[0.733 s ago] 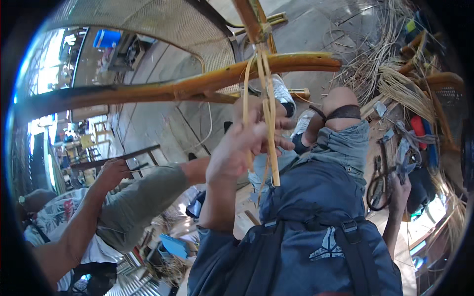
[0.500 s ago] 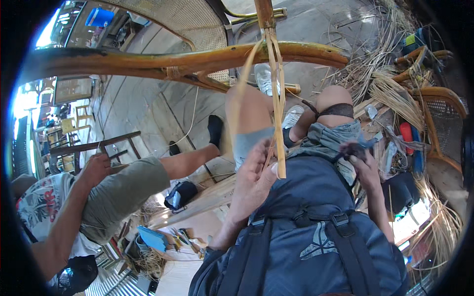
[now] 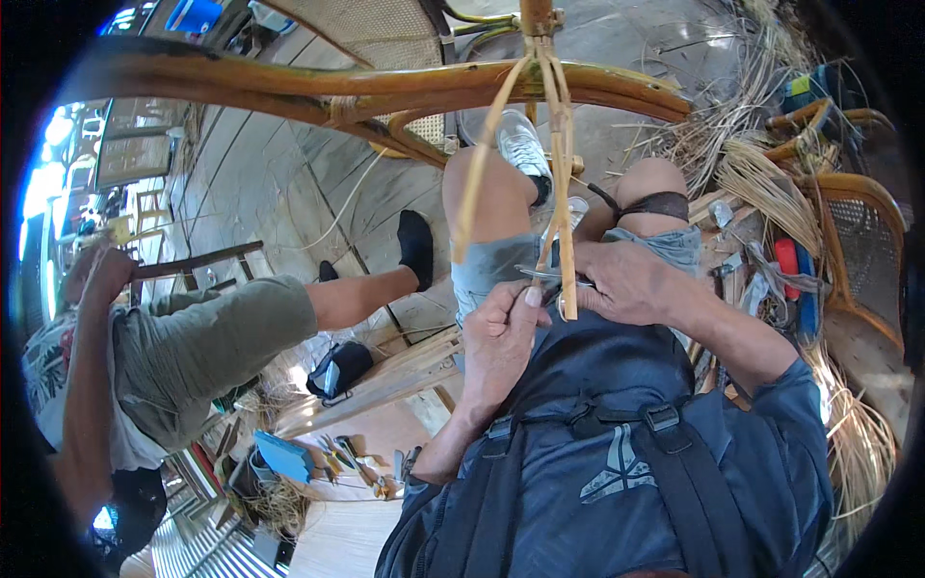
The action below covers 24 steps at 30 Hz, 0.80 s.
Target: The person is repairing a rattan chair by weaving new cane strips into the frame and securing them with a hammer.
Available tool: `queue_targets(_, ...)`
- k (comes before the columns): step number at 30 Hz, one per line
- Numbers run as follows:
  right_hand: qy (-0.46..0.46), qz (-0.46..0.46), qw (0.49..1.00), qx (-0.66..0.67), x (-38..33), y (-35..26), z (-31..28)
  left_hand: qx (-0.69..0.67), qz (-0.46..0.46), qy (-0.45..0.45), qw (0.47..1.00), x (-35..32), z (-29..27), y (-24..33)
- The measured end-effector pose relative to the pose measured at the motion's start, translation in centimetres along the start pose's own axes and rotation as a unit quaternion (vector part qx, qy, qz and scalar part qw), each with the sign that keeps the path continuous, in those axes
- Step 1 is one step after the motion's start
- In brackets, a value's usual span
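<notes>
Flat cane strips (image 3: pixel 565 193) hang from the joint of a curved rattan frame (image 3: pixel 405 89) in front of me. My left hand (image 3: pixel 501 337) pinches the lower end of one strip between thumb and fingers. Close against it, my right hand (image 3: pixel 631 282) is closed on a tool with a thin metal blade (image 3: pixel 541 275), which lies across the strip just above my left fingertips. Its handle is hidden in my palm, so the exact kind is unclear. Another strip end hangs loose between my hands.
At left sits another person (image 3: pixel 212 337), a hand on a dark wooden frame (image 3: pixel 198 258). Hand tools (image 3: pixel 352 458) and a blue item (image 3: pixel 282 456) lie on a board at lower left. Cane bundles (image 3: pixel 771 193) and a woven-backed chair (image 3: pixel 862 241) stand at right.
My right hand has come in from the right with the tool, up to the strip by my left hand. The left fingers have closed on the strip end. The other person's arm moved left.
</notes>
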State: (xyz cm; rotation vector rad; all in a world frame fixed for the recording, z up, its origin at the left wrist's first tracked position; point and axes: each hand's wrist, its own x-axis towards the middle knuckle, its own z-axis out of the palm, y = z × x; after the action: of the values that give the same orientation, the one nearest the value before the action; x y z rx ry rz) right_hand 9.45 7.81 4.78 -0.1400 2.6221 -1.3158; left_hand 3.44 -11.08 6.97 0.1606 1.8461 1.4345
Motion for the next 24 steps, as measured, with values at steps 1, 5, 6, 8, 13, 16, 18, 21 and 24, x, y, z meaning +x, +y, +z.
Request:
queue_targets(1, -0.014, 0.032, 0.999, 0.016, -0.2, -0.2, -0.3, 0.009, 0.005, 0.0, 1.0, 0.2, -0.3, -0.2)
queue_targets(5, 0.132, 0.141, 0.981, 0.021, -4.9, 3.6, 0.6, 0.16, 0.042, -0.037, 0.986, 1.3, 0.1, -1.3)
queue_targets(6, 0.153, 0.238, 0.959, 0.018, -6.1, 6.2, 1.2, 0.165, 0.051, -0.047, 0.984, 2.3, 0.5, -1.0)
queue_targets(8, 0.176, 0.428, 0.887, -0.006, -10.8, 8.5, 1.9, 0.139, 0.062, -0.065, 0.986, 1.2, 1.4, -1.2)
queue_targets(13, 0.212, 0.572, 0.791, 0.033, -20.2, 13.4, 8.8, 0.147, 0.201, -0.275, 0.929, 5.7, 5.0, -1.6)
queue_targets(16, 0.178, 0.569, 0.801, -0.052, -23.9, 15.0, 14.7, 0.155, 0.188, -0.259, 0.935, 6.8, 7.5, -0.2)
queue_targets(18, 0.308, 0.452, 0.834, -0.074, -23.8, 14.6, 14.6, 0.11, 0.058, -0.325, 0.938, 7.0, 9.7, 2.1)
queue_targets(21, 0.463, 0.295, 0.755, 0.359, -15.9, 7.4, 6.0, 0.133, 0.074, -0.375, 0.914, 6.9, 12.0, 3.0)
queue_targets(24, 0.469, 0.133, 0.787, 0.378, -11.4, 3.9, 1.2, 0.152, 0.163, -0.32, 0.921, 6.5, 13.3, 3.4)
